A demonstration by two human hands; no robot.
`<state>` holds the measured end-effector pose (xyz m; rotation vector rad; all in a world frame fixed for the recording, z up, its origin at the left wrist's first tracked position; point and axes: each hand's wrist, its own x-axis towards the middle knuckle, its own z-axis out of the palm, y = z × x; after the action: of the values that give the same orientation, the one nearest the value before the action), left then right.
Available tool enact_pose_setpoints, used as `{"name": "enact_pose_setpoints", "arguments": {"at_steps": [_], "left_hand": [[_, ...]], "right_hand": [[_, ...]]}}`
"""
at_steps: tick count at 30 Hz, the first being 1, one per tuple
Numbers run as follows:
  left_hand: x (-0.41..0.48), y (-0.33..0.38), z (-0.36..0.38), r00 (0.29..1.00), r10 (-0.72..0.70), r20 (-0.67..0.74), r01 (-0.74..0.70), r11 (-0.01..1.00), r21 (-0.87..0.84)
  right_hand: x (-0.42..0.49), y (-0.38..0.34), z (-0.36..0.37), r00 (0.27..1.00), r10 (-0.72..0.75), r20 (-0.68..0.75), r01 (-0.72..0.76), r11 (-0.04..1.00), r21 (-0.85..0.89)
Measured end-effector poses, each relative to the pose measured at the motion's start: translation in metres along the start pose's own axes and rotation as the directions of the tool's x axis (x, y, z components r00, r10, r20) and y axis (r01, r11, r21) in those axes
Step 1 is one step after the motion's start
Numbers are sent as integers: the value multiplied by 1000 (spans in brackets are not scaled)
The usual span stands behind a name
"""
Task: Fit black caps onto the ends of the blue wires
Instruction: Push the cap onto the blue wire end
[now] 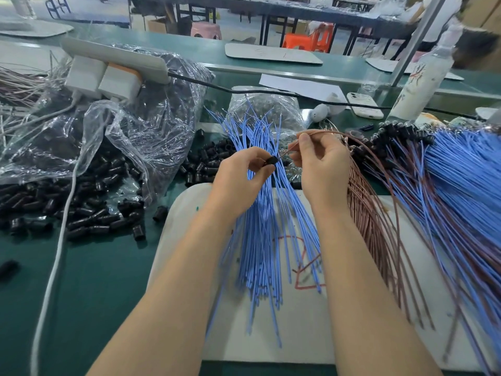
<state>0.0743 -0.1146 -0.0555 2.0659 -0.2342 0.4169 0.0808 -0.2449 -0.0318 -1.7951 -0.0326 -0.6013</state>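
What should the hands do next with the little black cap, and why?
Probably slide the brownish wire into the black cap: the left hand pinches the cap, the right hand pinches the wire, its tip right beside the cap.

Factory assembly line: long green workbenches (189,42), bulk wires (461,169).

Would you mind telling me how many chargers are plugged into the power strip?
2: one charger at the end of the power strip, a second charger right beside it. Others may be hidden.
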Motion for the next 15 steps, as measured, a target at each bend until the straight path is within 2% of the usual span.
{"name": "enact_pose_setpoints", "arguments": {"at_steps": [3, 6, 8, 12, 15], "left_hand": [[-1, 2, 0, 1000, 20, -6, -20, 1000, -1], [-1, 4, -1, 998, 57, -33, -56, 998, 30], [-2, 6, -1, 996, 78, -44, -76, 996, 50], [-2, 11, -3, 993, 96, -63, -93, 994, 54], [-5, 18, -3, 986, 152, -67, -155, 987, -45]], "right_hand": [[-1, -1, 2, 998, -27, 48, 31, 997, -74], [-2, -1, 4, 978, 28, 208, 12, 982, -187], [-4, -3, 5, 965, 84, 248, -45, 986, -158], [-4, -10, 3, 961, 191, 201, -207, 977, 59], [-7, -12, 6, 919, 194, 342, -202, 979, -13]]}}
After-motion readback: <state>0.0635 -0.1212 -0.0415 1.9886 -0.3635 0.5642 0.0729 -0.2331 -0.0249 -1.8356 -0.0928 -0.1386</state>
